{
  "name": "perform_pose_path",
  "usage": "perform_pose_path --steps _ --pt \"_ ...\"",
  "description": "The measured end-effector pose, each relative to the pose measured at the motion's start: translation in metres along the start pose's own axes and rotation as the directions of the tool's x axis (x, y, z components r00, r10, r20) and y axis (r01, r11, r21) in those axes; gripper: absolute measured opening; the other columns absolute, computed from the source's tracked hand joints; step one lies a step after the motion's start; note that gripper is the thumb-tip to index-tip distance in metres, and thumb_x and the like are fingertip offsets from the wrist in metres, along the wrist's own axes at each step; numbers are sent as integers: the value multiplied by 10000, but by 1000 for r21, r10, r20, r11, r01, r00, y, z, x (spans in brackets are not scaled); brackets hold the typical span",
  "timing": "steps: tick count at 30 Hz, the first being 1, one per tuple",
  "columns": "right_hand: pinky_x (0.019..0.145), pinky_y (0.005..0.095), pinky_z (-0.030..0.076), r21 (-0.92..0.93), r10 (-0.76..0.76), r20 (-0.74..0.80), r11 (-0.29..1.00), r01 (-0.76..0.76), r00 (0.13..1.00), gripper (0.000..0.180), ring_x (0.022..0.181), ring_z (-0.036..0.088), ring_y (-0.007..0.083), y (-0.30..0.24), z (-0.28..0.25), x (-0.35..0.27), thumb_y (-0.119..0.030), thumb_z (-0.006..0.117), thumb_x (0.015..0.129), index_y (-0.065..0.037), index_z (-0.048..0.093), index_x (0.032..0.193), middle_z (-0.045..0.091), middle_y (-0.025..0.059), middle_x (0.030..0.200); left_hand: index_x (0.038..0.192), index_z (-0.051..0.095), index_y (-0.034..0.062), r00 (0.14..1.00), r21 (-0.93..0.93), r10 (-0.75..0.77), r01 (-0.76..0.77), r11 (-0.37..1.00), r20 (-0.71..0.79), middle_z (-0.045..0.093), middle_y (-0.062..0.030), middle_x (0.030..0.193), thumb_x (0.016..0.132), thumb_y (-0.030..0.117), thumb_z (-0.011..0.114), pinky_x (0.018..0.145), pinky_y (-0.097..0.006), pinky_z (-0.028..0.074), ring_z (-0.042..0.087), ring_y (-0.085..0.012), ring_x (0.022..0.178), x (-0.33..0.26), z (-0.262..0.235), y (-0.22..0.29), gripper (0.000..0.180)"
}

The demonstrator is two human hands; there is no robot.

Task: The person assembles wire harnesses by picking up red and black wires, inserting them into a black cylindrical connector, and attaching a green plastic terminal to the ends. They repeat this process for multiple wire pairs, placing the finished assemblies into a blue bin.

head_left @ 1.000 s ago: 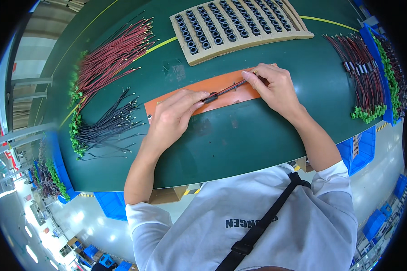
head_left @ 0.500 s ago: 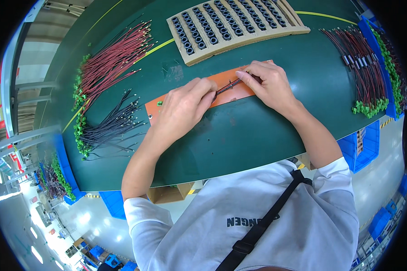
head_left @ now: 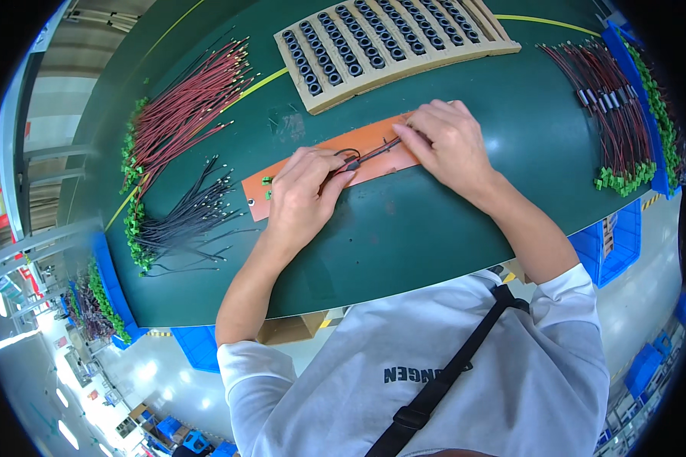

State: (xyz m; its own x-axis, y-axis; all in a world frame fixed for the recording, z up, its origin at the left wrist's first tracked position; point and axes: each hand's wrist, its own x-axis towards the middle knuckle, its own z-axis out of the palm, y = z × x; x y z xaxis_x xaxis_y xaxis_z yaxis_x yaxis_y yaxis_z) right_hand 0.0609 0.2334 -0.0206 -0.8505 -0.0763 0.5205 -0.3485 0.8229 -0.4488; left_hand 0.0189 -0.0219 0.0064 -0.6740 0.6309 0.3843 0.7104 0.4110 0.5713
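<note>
On an orange board (head_left: 328, 145) in the middle of the table lies a dark wire harness (head_left: 379, 151), stretched between my two hands. My left hand (head_left: 303, 190) is closed at its left end, thumb and fingers pinching the wires by a small black piece (head_left: 351, 164); a loop of black wire rises above it. Small green connectors (head_left: 267, 180) stick out beside the left hand on the board. My right hand (head_left: 451, 145) is closed over the other end of the harness, thumb and fingers pinched together, hiding the wire tips.
A tan tray (head_left: 335, 97) with rows of black rings stands at the back. At left lie bundles of red wires (head_left: 194, 95) and black wires (head_left: 187, 213) with green connectors. Finished-looking harnesses (head_left: 610, 114) lie at right beside a blue bin (head_left: 639, 99).
My left hand has shifted slightly left and down and turned, so the black piece and a wire loop now show. My right hand has moved slightly left along the harness.
</note>
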Motion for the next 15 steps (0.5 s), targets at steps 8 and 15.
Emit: perform_pose_path --steps 8,15 --pt "710 391 427 94 32 44 995 -36 999 233 741 607 248 4 0 -1 -192 721 931 -40 649 770 656 71 753 889 710 -16 997 -24 22 -24 999 -74 762 -127 944 786 -48 801 798 -353 578 720 -276 907 9 11 -1 141" --pt "703 383 422 73 14 61 997 -18 998 209 740 565 245 7 -9 -1 -183 730 923 -34 663 793 648 60 750 886 711 -8 995 -43 48 -51 998 -85 758 -119 924 764 -64 801 797 -357 574 716 -272 899 13 17 -4 162"
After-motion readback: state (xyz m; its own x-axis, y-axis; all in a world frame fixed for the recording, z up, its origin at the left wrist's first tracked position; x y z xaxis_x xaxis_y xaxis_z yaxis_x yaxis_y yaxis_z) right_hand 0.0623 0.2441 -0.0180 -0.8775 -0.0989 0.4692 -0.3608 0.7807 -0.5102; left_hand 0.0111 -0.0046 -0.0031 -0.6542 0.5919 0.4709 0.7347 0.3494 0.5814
